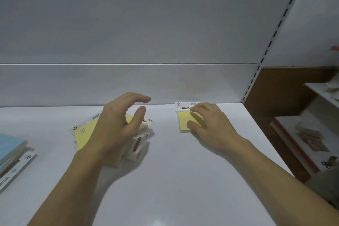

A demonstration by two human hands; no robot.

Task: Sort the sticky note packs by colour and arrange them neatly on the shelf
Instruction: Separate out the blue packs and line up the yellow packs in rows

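Fingers of the right hand (209,121) press flat on one yellow pack (187,121) by the shelf (183,180) back, lining it up. Left hand (117,126) hovers spread over the messy yellow pile (84,134), ready to grab.

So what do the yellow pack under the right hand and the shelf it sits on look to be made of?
Yellow pack: a pad of matte pale-yellow paper, apparently in a clear plastic sleeve with a white printed card header; the sleeve is a guess from the glossy edge. The right hand rests flat on it. Shelf: smooth white, slightly glossy, with soft reflections. It looks like painted metal or laminate; I cannot tell which.
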